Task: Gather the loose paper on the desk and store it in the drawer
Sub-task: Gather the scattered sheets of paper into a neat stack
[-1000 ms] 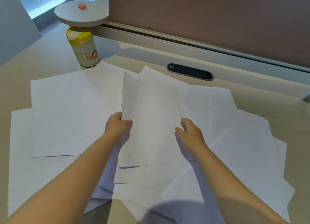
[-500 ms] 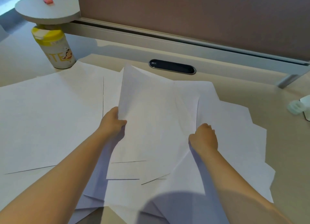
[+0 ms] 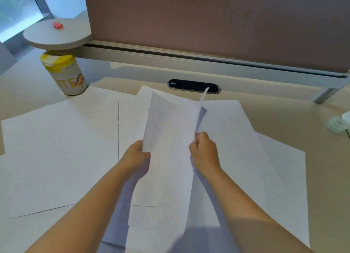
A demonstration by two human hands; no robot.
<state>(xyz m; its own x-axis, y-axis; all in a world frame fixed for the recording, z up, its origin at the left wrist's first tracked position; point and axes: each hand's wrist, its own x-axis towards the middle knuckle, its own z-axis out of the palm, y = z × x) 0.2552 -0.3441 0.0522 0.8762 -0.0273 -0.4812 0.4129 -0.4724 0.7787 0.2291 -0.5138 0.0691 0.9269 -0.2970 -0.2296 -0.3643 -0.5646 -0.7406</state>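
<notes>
Status: gathering stage, early. The left hand (image 3: 137, 156) and right hand (image 3: 203, 152) are each closed on opposite long edges of a small bundle of white paper sheets (image 3: 168, 158), held lifted and bowed at frame centre; the hands are apart, with the bundle between them.

Remaining work, as judged from this view:
- Several loose white sheets (image 3: 56, 148) lie flat and overlapping across the beige desk surface (image 3: 284, 116), from the left edge to the right of centre. These are not yet collected.
- The drawer is not in view; no paper is stored yet.

Non-task items: a yellow-lidded cylindrical canister (image 3: 64, 74) at upper left, and a black oval cable port (image 3: 193, 85) at the rear of the desk.
</notes>
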